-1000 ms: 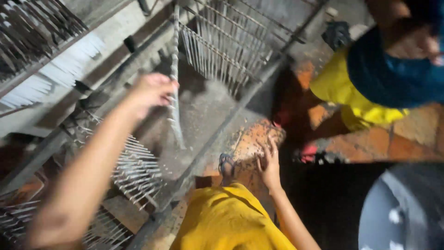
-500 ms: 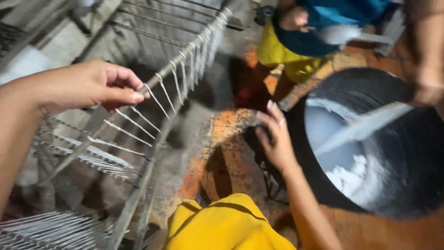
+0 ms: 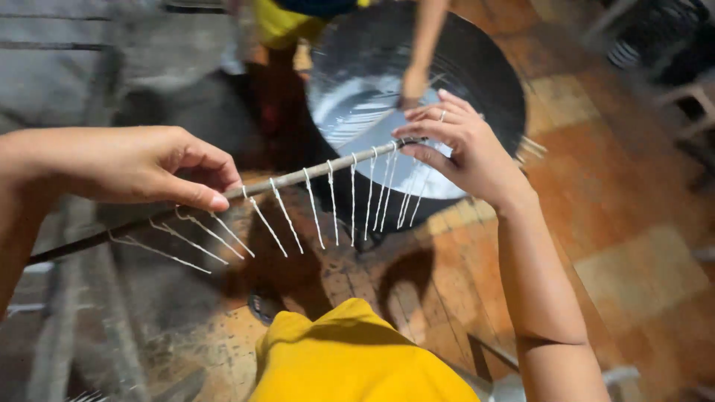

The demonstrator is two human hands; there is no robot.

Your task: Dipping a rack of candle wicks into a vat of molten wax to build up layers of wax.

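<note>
Both my hands pinch the thin stick (image 3: 313, 173), left hand (image 3: 126, 165) mid-rod, right hand (image 3: 462, 145) at its tip, its white-coated strings (image 3: 350, 205) hanging beside the wax pot (image 3: 491, 82), not yet dipped.

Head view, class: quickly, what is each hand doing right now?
Left hand: closed, fingers pinching the thin stick hung with white strings.
Right hand: fingers pinching the stick's far end.
</note>
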